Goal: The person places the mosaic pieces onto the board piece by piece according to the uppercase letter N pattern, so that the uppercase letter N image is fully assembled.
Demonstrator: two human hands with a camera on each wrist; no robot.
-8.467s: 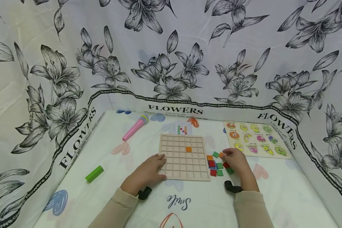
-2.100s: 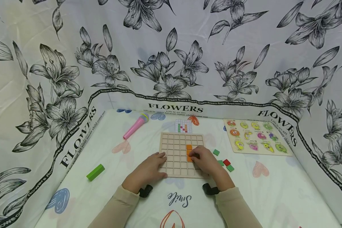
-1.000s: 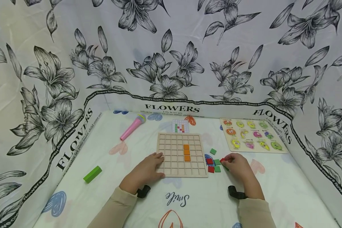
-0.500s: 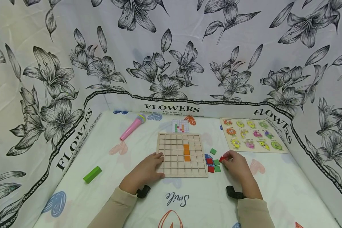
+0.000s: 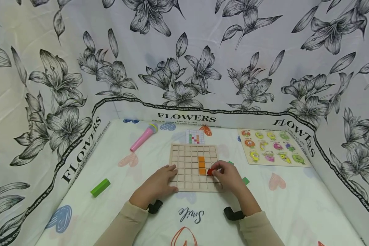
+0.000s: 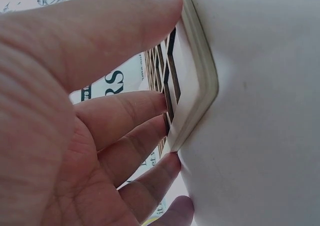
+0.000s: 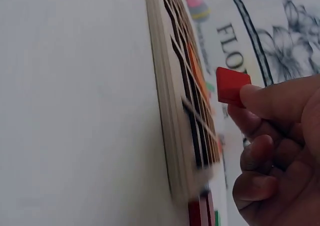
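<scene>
A square wooden grid board (image 5: 186,177) lies flat in the middle of the head view. Three orange tiles (image 5: 201,165) sit in a column in its cells. My right hand (image 5: 230,177) pinches a red square tile (image 5: 210,171) between thumb and fingers, over the board just right of the lowest orange tile. In the right wrist view the red tile (image 7: 232,85) shows tilted, above the board's surface. My left hand (image 5: 156,184) rests at the board's left edge, fingers extended; in the left wrist view the thumb (image 6: 125,25) lies over the board's corner.
Green tiles (image 5: 245,180) show beside my right hand, which hides the other loose tiles. Behind the board lies a small pattern card (image 5: 195,136). A pink toy microphone (image 5: 142,138), a green block (image 5: 100,187) and a fruit picture board (image 5: 273,147) lie farther out.
The orange tiles on the board went from one to three in a column. Since half a second ago, my right hand has carried the red tile left from the loose tiles to over the board.
</scene>
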